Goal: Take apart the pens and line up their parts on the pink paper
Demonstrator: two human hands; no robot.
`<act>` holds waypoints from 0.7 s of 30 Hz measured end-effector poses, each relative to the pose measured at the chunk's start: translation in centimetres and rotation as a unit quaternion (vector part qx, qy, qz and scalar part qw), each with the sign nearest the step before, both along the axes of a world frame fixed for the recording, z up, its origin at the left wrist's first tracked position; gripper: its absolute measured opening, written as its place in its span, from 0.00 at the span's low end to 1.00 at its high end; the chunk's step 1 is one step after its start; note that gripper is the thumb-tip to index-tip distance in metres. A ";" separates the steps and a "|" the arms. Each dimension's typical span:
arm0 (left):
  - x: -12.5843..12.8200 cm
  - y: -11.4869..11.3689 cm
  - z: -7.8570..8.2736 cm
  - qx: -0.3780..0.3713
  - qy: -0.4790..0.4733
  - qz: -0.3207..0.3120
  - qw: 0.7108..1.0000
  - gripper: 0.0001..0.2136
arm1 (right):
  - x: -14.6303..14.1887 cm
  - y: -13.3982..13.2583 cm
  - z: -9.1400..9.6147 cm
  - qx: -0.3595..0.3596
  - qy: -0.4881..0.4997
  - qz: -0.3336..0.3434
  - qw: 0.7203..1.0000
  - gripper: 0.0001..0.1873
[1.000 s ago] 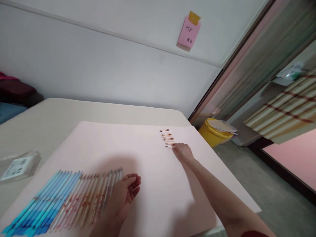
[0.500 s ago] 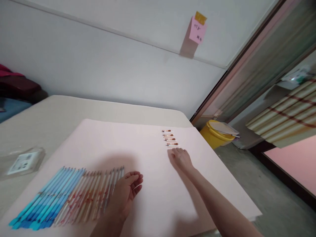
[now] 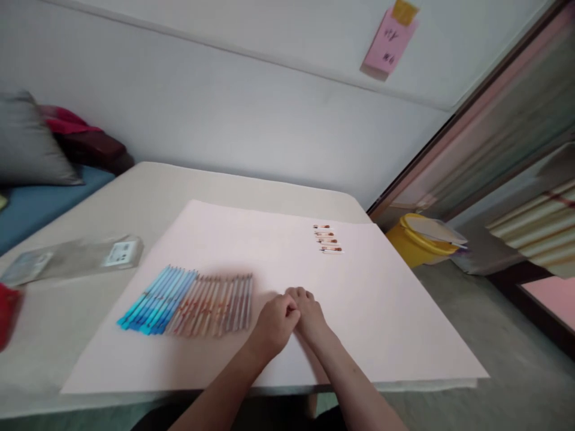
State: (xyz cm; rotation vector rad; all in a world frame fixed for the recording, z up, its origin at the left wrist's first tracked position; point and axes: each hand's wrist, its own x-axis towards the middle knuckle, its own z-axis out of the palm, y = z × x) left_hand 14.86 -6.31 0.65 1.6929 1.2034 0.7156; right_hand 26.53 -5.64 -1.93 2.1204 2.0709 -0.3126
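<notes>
My left hand (image 3: 275, 324) is curled into a loose fist near the front middle of a large pale pink sheet (image 3: 377, 323). Against it lies my right hand (image 3: 311, 313), its fingers bent down towards the sheet. The hands touch at the fingers, and no object shows in either. Left of them is a row of slim pens, blue pens (image 3: 159, 299) at the left and pale pens with reddish-brown marks (image 3: 209, 305) beside them. Several small pen-like pieces (image 3: 327, 239) with brown ends lie in a short column further back to the right.
A clear plastic packet (image 3: 90, 254) with a white label lies on the table (image 3: 233, 181) left of the sheet. Something red (image 3: 8, 314) is at the left edge. A yellow bucket (image 3: 415, 242) stands beyond the table's right side. A white wall (image 3: 251, 108) rises behind.
My right hand has drawn back from the small pieces towards me. My left hand has moved right, clear of the pens, and the two hands now meet. The view has shifted left.
</notes>
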 end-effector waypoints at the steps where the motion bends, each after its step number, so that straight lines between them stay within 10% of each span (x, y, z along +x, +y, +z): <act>1: -0.1 -0.2 0.0 0.006 0.017 -0.001 1.000 0.04 | -0.3 0.0 0.0 -0.007 0.006 -0.009 1.000 0.13; 13: -6.4 2.3 -1.3 -0.088 0.087 0.211 0.970 0.07 | 1.0 -0.2 -0.8 0.021 0.026 0.009 0.999 0.18; 21: -5.5 3.1 -2.6 0.013 0.328 0.090 0.940 0.04 | 3.0 -1.0 0.5 0.011 0.060 0.023 0.998 0.16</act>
